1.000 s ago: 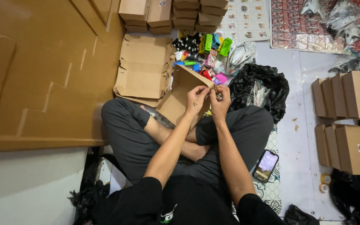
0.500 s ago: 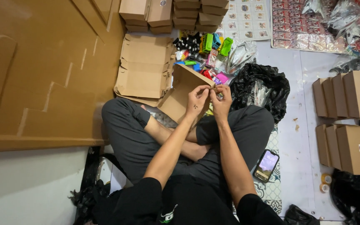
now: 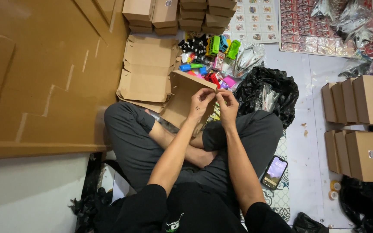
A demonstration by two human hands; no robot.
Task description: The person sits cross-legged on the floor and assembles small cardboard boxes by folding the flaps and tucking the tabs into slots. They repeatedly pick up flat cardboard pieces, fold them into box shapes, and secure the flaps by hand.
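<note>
I sit cross-legged on the floor. My left hand (image 3: 201, 102) and my right hand (image 3: 228, 105) are raised together over my lap, fingertips pinched on something small between them that I cannot make out. Just under and behind the hands leans an open brown cardboard box (image 3: 183, 97), tilted against my left knee. Beyond it lies a heap of small colourful toys (image 3: 212, 60) in green, blue, pink and red.
Flat unfolded cardboard boxes (image 3: 145, 69) lie left of the heap, closed brown boxes (image 3: 359, 121) stand at the right and at the top. A black plastic bag (image 3: 266, 90), a phone (image 3: 275, 171) by my right knee, tape rolls (image 3: 334, 190), a brown wooden door (image 3: 39, 73) on the left.
Both hands stay pinched together at the same spot; only the fingers shift slightly.
</note>
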